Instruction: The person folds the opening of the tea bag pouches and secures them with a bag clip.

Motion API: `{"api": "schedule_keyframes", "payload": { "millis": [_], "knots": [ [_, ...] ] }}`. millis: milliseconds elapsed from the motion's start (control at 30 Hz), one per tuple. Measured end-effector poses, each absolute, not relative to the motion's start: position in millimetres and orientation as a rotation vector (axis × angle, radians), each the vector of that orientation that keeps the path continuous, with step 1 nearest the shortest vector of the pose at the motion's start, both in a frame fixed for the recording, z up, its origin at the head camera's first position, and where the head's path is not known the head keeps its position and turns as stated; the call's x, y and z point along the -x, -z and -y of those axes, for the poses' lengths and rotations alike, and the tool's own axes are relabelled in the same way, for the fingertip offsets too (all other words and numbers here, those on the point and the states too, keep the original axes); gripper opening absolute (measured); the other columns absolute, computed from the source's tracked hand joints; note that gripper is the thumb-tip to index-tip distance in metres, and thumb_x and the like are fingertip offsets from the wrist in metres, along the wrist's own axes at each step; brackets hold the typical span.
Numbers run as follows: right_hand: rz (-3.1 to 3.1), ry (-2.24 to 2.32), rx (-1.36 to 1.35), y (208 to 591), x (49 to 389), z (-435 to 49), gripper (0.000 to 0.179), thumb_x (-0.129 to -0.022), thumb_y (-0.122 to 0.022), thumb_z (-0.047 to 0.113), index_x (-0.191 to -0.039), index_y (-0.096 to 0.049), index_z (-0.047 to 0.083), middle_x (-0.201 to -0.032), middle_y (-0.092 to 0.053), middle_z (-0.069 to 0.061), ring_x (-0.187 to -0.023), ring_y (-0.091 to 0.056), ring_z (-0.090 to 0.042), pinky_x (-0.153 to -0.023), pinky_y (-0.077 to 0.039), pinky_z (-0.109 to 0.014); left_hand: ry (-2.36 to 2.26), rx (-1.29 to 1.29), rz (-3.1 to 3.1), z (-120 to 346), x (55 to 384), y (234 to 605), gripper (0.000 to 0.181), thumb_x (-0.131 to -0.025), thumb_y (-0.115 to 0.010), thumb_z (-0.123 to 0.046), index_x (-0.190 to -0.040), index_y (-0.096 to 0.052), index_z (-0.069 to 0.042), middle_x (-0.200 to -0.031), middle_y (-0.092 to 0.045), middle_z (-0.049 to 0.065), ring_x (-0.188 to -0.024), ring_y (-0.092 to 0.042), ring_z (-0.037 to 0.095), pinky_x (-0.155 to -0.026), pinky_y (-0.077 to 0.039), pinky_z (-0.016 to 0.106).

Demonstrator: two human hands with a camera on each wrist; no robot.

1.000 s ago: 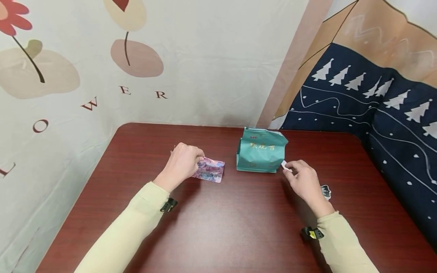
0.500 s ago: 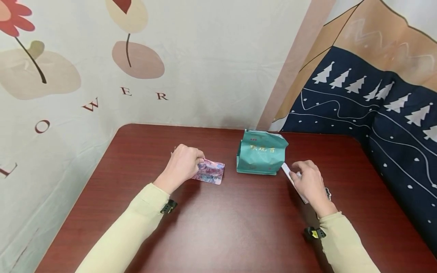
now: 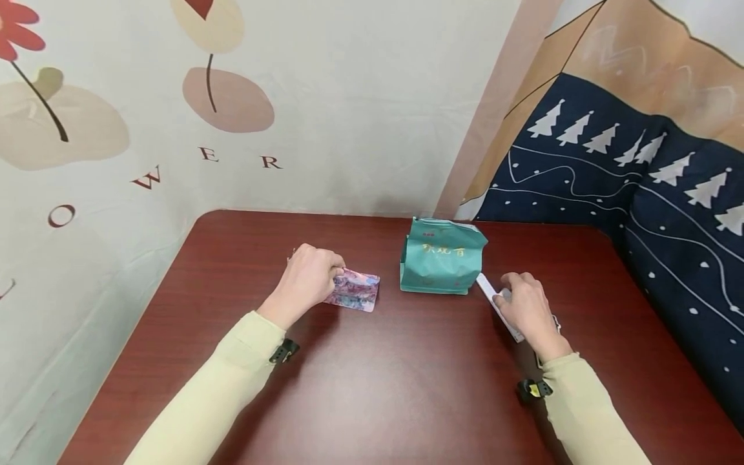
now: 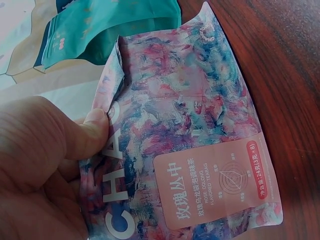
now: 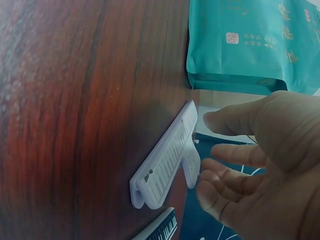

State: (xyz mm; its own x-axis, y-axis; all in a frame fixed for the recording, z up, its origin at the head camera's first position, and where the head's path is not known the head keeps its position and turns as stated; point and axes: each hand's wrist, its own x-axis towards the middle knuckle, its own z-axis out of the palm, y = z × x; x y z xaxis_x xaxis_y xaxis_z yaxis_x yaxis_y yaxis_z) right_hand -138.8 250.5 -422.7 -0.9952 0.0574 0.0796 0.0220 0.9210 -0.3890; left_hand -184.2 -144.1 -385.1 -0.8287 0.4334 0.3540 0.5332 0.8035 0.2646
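A pink, purple and blue patterned teabag pouch (image 3: 356,290) stands in my left hand (image 3: 305,278). In the left wrist view, the thumb presses on the folded upper edge of the pouch (image 4: 190,100), beside its large lettering. My right hand (image 3: 529,310) hovers over a white bag-sealing clip (image 3: 488,290) with its fingers loosely bent. The right wrist view shows a gap between those fingers and the clip (image 5: 165,150), which rests on the table with its wing-shaped handle toward the hand. Just left of the clip stands a teal tea bag (image 3: 442,261) with gold characters.
A second clip, dark with a white border (image 5: 162,227), lies near the white one and is mostly hidden by my right hand in the head view. The reddish-brown table (image 3: 372,387) meets a printed cloth wall (image 3: 360,129) at its far edge.
My right fingers have let go of the white clip and moved slightly right; it now shows at length on the table. The left hand and pouch stay in place.
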Motion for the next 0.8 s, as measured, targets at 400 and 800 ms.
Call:
{"api": "schedule_keyframes", "payload": {
  "millis": [400,800],
  "knots": [
    [3.146,-0.485,0.166,423.2,140.0,-250.6,0.047,-0.088,-0.072,0.012,-0.123,-0.058,-0.017,-0.113,-0.058,-0.036,-0.098,-0.058,-0.047,-0.082,-0.053,-0.059,0.531,0.752,2.684,146.0,185.3,384.0,0.013,-0.085,-0.076,0.001,-0.079,-0.080,-0.009,-0.073,-0.076,0.004,-0.062,-0.067,0.028,-0.057,-0.049,0.042],
    [3.132,-0.547,0.220,424.0,136.2,-253.4,0.045,-0.089,-0.071,0.012,-0.120,-0.056,-0.016,-0.111,-0.059,-0.036,-0.098,-0.060,-0.048,-0.083,-0.052,-0.058,0.516,0.736,2.718,143.2,182.8,385.0,0.010,-0.087,-0.077,-0.003,-0.081,-0.080,-0.009,-0.075,-0.076,0.004,-0.064,-0.067,0.026,-0.058,-0.050,0.040]
  ]
}}
